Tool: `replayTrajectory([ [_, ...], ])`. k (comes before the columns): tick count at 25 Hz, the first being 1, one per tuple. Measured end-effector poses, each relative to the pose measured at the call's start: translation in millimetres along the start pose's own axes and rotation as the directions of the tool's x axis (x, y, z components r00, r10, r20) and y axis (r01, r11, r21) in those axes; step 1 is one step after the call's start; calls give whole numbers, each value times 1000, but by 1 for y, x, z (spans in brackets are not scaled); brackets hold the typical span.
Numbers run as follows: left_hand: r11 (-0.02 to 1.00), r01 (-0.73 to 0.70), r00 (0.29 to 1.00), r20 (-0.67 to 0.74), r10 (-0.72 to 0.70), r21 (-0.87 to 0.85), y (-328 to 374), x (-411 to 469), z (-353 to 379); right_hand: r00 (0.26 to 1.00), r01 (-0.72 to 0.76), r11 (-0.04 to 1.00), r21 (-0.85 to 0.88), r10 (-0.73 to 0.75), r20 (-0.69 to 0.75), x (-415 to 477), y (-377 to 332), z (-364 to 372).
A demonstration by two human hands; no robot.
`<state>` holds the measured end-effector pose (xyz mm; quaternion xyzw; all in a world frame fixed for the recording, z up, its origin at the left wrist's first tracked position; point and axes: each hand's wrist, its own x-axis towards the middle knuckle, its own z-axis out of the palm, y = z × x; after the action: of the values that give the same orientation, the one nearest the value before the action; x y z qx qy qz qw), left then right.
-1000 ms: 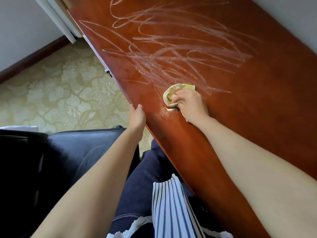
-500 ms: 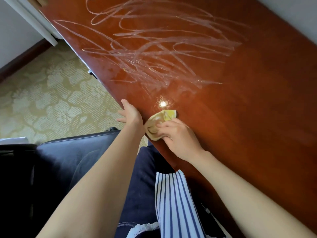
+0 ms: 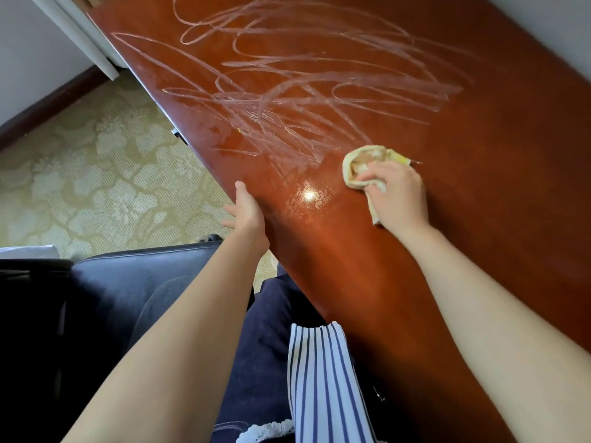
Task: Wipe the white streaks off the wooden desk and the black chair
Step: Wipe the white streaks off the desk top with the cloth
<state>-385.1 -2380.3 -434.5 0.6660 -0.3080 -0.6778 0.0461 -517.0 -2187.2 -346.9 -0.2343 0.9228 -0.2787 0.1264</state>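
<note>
Right hand (image 3: 396, 193) grips a bunched yellow cloth (image 3: 361, 164) on the tabletop (image 3: 479, 219); left hand (image 3: 246, 212) rests open on the near edge.
The cloth looks soft, light and limp, best kept wadded under curled fingers; the glossy wood seems slick, so it probably needs firm downward pressure; white streaks (image 3: 303, 91) start just beyond the cloth and spread away from it; the black chair (image 3: 128, 282) sits below the edge.
</note>
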Motion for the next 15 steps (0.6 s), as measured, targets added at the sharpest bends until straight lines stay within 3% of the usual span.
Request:
replayTrajectory([
  [2,998,-46,999,4,46,44,6,-34,3,991,-97,995,20,98,-85,19,-13,7],
  [4,973,-111,993,-5,115,200,6,-45,4,971,-186,982,23,187,-148,25,-26,18],
  [6,946,-129,991,17,130,296,2,-44,2,965,-202,979,-21,195,-176,20,-35,27],
  [12,931,-140,990,12,144,337,4,-40,3,994,105,994,-3,-105,1,-16,-43,40],
  [15,926,-145,988,1,154,347,5,-43,3,983,157,987,46,-161,90,-41,-37,40],
])
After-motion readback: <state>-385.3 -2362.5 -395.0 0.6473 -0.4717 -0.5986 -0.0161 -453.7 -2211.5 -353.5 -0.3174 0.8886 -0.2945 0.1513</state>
